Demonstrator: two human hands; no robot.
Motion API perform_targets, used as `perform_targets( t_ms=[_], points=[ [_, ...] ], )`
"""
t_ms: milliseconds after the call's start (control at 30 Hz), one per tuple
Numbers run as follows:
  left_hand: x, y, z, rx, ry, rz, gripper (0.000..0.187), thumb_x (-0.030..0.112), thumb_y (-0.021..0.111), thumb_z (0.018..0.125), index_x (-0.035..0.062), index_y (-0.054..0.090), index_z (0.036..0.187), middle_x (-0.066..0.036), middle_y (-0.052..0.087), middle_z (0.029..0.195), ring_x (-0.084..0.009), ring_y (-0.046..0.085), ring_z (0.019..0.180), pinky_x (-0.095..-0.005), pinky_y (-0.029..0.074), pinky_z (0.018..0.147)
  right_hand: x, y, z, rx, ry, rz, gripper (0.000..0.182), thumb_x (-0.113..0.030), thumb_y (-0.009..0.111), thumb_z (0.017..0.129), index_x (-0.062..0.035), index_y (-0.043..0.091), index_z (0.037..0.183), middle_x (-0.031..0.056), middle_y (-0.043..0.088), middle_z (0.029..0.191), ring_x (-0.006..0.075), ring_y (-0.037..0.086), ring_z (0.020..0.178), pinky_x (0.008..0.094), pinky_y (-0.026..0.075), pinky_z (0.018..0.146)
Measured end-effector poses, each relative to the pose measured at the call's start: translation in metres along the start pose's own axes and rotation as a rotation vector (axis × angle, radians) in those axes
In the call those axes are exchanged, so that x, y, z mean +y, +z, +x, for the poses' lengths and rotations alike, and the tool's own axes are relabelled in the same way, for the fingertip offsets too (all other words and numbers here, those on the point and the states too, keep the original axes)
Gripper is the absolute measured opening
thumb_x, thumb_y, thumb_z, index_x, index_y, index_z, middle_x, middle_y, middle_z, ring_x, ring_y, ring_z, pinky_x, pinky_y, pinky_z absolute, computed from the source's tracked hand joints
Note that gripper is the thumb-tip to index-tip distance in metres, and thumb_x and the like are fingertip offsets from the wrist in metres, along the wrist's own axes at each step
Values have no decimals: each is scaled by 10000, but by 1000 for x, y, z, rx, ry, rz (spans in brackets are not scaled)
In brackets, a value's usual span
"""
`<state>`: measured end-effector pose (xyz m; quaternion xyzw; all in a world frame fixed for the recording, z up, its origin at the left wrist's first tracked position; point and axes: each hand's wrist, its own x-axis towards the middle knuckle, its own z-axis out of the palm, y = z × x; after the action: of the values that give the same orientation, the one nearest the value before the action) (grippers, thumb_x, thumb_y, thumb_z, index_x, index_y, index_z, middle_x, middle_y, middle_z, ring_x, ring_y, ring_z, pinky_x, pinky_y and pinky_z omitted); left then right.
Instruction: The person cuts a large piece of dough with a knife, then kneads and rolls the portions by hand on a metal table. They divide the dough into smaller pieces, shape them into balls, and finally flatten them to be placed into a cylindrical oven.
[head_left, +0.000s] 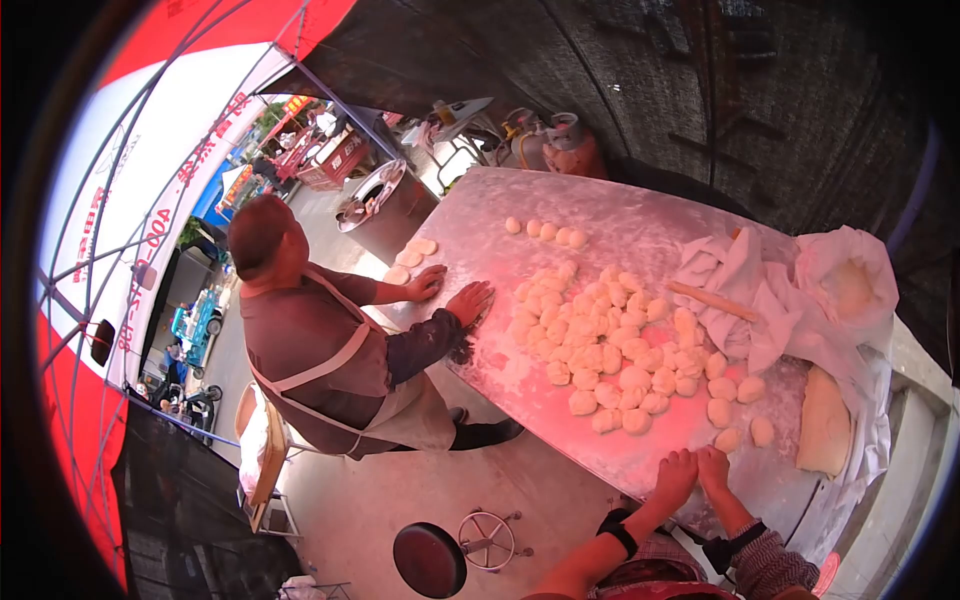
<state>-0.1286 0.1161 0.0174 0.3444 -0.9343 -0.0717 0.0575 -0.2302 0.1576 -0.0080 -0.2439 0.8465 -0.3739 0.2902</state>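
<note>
My left hand (676, 478), with a black band on the wrist, is closed at the near edge of the metal table (500, 385). Right beside it, my right hand (713, 471) is closed too, its fingers curled toward the left. Whatever they hold, if anything, is hidden or too small to make out. Just beyond the hands lie two loose dough balls, one dough ball (727, 440) and another dough ball (762, 432). A large heap of dough balls (600, 335) covers the table's middle. To the right rests a long slab of dough (824, 425).
A co-worker in an apron (330, 350) presses both hands on the table's left end, near flattened dough rounds (410, 258). A rolling pin (713, 299) lies on crumpled white cloth (780, 330). A round stool (430, 560) stands on the floor; gas cylinders (570, 148) stand behind.
</note>
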Motion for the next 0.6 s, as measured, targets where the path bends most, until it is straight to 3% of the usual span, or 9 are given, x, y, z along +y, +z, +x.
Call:
perform_targets(
  t_ms=[167, 233, 300, 333, 367, 433, 467, 533, 600],
  points=[
    [-3, 2, 0, -61, -6, -91, 98, 161, 595, 764, 107, 622, 840, -59, 568, 879, -256, 587, 820, -402, 484, 626, 8, -13, 3, -105, 37, -73, 258, -223, 593, 798, 30, 643, 787, 213, 629, 715, 264, 618, 626, 396, 475, 603],
    [-14, 13, -5, -63, -22, -134, 132, 171, 614, 746, 95, 621, 853, -77, 561, 900, -274, 582, 849, -417, 485, 635, 15, -14, 0, -257, 83, 24, 225, -168, 612, 840, 7, 626, 699, 84, 603, 616, 169, 558, 560, 344, 461, 561],
    [-28, 22, -1, -59, -40, -176, 170, 181, 633, 729, 83, 621, 867, -95, 553, 922, -292, 577, 878, -432, 487, 644, -43, -35, -38, -576, 366, 622, 212, -171, 640, 848, 4, 637, 729, 28, 591, 637, 126, 544, 591, 299, 457, 579],
    [-33, 22, 5, -80, -119, -222, 191, 206, 638, 739, 102, 616, 898, -79, 561, 925, -295, 581, 877, -440, 499, 655, -73, -48, -50, -682, -305, 211, 206, -196, 621, 882, 3, 665, 851, 46, 593, 656, 128, 572, 618, 290, 476, 604],
    [-36, 24, 7, -105, -195, -270, 213, 232, 643, 750, 121, 612, 929, -62, 569, 929, -297, 584, 877, -448, 512, 667, -104, -54, -61, -685, -304, 206, 206, -196, 621, 882, 3, 665, 851, 46, 593, 656, 128, 572, 618, 290, 476, 604],
    [-43, 32, 0, -84, -197, -295, 404, 259, 721, 707, 97, 568, 1044, -102, 546, 1018, -323, 564, 943, -464, 522, 743, -149, -57, -72, -363, -488, 283, 210, -180, 622, 845, -26, 695, 967, 193, 655, 977, 309, 647, 857, 373, 504, 784],
    [-45, 25, -9, -57, -163, -378, 487, 237, 754, 677, 81, 542, 1086, -128, 523, 1066, -334, 547, 987, -463, 517, 779, -142, -48, -58, -364, -500, 290, 210, -180, 622, 845, -26, 695, 967, 193, 655, 977, 309, 647, 857, 373, 504, 784],
    [-50, 22, -18, -113, -112, -453, 658, 139, 812, 610, 30, 474, 1163, -191, 453, 1181, -371, 493, 1088, -463, 494, 867, -107, -29, -16, -165, -804, -193, 231, -204, 621, 855, -34, 689, 996, 241, 547, 1260, 377, 541, 1134, 423, 437, 945],
    [-51, 20, -19, -151, -160, -522, 674, 140, 812, 619, 33, 464, 1186, -197, 474, 1175, -397, 489, 1083, -480, 489, 864, -85, -36, -11, -158, -756, -344, 257, -217, 632, 845, -39, 681, 1024, 243, 463, 1349, 395, 457, 1220, 443, 389, 995]
  ],
)
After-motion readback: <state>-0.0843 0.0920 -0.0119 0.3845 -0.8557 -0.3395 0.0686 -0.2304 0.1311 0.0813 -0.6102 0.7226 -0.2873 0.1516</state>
